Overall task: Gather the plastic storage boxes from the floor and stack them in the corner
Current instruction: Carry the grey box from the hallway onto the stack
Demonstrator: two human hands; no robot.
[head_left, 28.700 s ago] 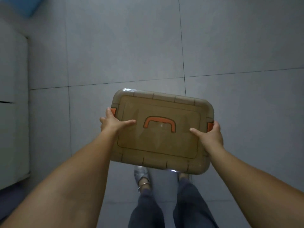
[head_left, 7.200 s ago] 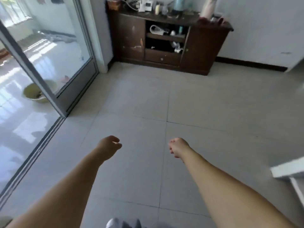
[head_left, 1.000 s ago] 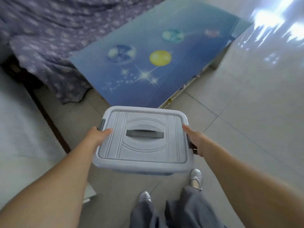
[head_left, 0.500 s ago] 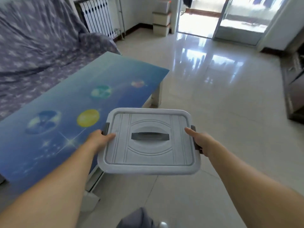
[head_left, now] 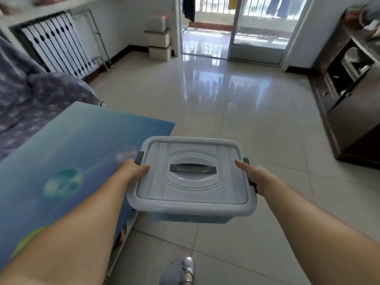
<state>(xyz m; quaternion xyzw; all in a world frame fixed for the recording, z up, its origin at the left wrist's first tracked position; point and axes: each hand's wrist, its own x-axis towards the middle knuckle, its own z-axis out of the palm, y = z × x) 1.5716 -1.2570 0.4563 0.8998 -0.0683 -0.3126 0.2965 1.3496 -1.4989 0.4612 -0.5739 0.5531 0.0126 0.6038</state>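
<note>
Turned further toward the doorway since half a second ago, the person now faces the stack (head_left: 158, 36) of boxes in the corner, upper middle of the frame. Both thumbs lie flat on the lid while the other fingers curl under its side edges: left hand (head_left: 131, 170) at the left latch, right hand (head_left: 254, 175) at the right. Between them the grey box (head_left: 192, 177) hangs level at frame centre, above the tiled floor (head_left: 236, 120), beside the blue table (head_left: 72, 153) at left.
</note>
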